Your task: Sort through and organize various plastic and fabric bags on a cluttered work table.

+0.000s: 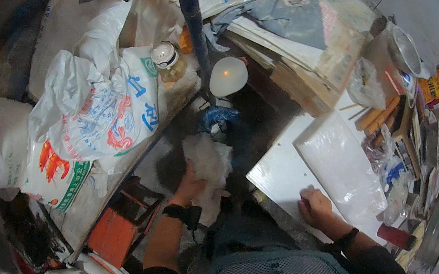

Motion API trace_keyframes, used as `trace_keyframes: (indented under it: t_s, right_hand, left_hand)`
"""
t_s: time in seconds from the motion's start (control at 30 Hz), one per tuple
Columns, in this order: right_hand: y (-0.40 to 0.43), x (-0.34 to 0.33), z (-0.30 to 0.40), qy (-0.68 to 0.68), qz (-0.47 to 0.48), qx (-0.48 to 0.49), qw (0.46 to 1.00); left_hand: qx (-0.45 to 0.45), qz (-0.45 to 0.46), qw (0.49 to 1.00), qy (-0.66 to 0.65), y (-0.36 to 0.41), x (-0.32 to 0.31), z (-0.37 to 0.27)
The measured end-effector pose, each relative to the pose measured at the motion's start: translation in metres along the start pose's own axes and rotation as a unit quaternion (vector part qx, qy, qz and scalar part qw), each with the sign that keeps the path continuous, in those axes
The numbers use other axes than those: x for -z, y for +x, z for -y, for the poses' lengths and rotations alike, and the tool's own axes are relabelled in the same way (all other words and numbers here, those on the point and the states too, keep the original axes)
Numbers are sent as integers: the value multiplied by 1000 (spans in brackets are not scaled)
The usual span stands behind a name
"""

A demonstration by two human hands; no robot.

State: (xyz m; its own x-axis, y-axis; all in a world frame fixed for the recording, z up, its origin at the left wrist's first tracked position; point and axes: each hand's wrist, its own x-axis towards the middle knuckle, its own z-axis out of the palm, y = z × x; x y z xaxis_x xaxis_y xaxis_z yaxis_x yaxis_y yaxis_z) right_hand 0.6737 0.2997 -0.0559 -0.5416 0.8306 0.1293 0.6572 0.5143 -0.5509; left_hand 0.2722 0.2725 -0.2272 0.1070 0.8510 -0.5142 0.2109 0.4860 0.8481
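My left hand, with a black band and device on the wrist, grips the side of a crumpled, translucent plastic bag. The bag hangs in front of my legs, and what it contains, if anything, cannot be made out. My right hand rests with curled fingers on a white board; nothing shows between the fingers. Just beyond its knuckles lies a flat white stack in glossy clear film, on the same board.
A dark upright pole stands ahead, beside a round whitish lid-like object. Printed white plastic sacks and a lidded jar crowd the left table. An orange-red stool sits below. Flattened cardboard and rolling pins lie rightward.
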Motion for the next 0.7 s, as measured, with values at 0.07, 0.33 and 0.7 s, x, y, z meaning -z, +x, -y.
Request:
trace_keyframes:
  t_s: [0.07, 0.33, 0.7]
  right_hand:
    - [-4, -6, -3, -40, 35, -47, 997]
    - [-21, -12, -15, -50, 206, -261, 942]
    - [-8, -2, -21, 9, 130, -56, 990]
  left_hand:
    - [47, 63, 992, -96, 34, -6, 2]
    - [9, 74, 968, -238, 190, -44, 84]
    - [166, 72, 981, -63, 208, -44, 68]
